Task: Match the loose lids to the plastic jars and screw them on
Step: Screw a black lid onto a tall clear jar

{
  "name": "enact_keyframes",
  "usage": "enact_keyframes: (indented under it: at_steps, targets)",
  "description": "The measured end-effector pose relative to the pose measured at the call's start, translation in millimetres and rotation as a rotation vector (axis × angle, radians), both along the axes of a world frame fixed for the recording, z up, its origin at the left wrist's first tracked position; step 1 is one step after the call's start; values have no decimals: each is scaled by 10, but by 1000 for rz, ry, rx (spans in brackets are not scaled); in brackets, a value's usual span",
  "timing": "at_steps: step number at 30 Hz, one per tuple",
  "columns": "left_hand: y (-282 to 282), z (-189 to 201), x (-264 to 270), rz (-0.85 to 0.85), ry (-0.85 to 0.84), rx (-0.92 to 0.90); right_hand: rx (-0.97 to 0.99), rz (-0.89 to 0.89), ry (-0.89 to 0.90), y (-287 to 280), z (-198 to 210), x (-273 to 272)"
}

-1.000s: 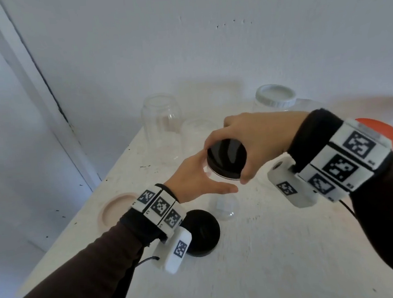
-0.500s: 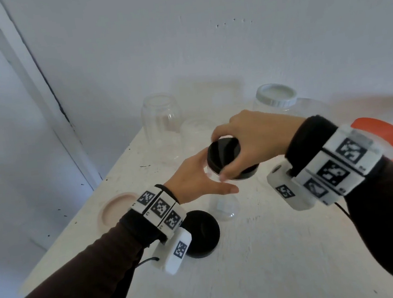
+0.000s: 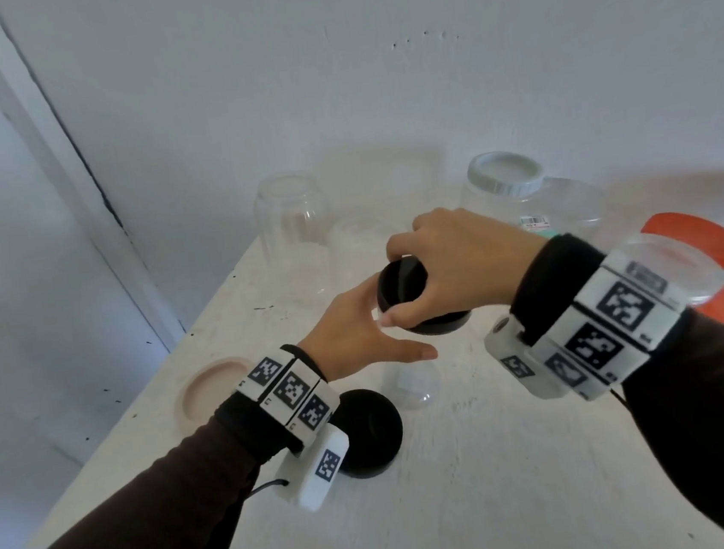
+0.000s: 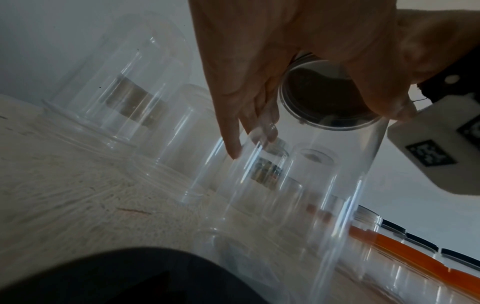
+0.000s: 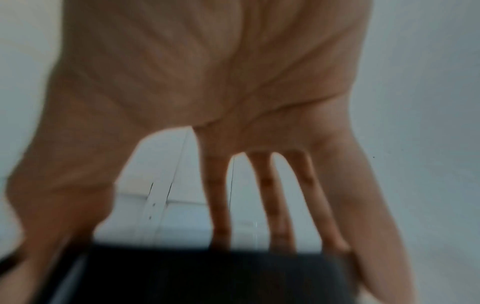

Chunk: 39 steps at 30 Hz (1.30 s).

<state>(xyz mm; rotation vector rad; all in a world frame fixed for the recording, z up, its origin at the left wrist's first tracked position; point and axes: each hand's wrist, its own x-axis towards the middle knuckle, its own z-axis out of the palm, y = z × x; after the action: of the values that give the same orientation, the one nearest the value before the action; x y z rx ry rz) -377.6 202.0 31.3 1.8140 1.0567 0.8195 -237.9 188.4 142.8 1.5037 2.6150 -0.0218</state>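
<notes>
Black lid [image 3: 406,289] sat on the clear jar [image 3: 412,385], right hand [image 3: 453,264] clamped around it; left hand [image 3: 349,338] gripped the jar below the lid.

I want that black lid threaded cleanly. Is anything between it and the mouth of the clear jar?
Nothing visible does. The black lid, gripped by the right hand, already sits on the clear jar, which the left hand steadies from the side.

Clear plastic jar [image 3: 412,385], matt blk lid [image 3: 401,285].
</notes>
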Motion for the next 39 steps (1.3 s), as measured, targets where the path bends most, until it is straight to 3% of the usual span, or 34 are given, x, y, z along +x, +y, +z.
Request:
enact_keyframes:
  at_steps: [3, 7, 9, 14, 17, 22, 28, 33, 35, 39]
  targets:
    - [-9, -6, -14, -6, -21, -5, 85, -70, -44, -17, -41, -43]
    - [3, 3, -31, -11, 18, 2, -232, 22, -28, 10, 80, 72]
    - [2, 8, -32, -14, 25, 0, -289, 78, -10, 37, 103, 92]
    - [-7, -33, -16, 20, -59, -37, -11, -15, 33, 44, -40, 26]
    - [-5, -29, -30, 4, -40, -27, 38, -29, -21, 35, -58, 11]
    - [7, 9, -35, -28, 4, -36, -320, 98, 63, 105, 100, 151]
    - [-36, -12, 33, 35, -32, 9, 65, -4, 54, 4, -107, 71]
    - [-77, -19, 61, 50, -63, 29, 171, -105, 36, -85, -166, -4]
    - [-74, -11, 48, 31, -47, 23, 108, -97, -5, -72, -124, 43]
    - [-69, 8, 32, 26, 11, 14, -215, 29, 57, 8, 17, 192]
